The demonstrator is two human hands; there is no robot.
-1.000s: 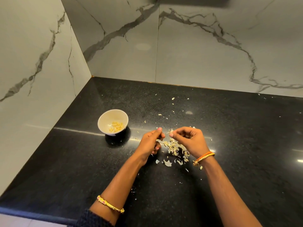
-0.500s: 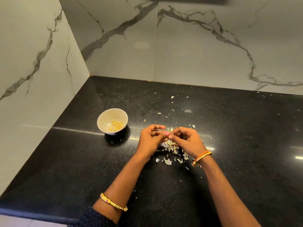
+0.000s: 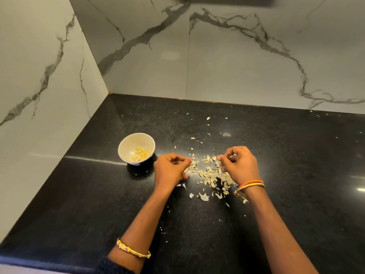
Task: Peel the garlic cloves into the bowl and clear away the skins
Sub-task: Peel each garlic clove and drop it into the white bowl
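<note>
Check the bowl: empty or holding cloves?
Holding cloves: a small heap of peeled cloves lies in the bowl, well under the rim.

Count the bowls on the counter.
1. The bowl stands on the counter, left of the left hand, with peeled cloves inside. None seems hidden.

A small white bowl (image 3: 136, 149) stands upright on the black counter, holding a few pale yellow peeled garlic cloves (image 3: 140, 154) at its bottom. To its right, well apart from it, dry papery skins (image 3: 212, 174) lie in a loose pile, with flakes scattered around.
</note>
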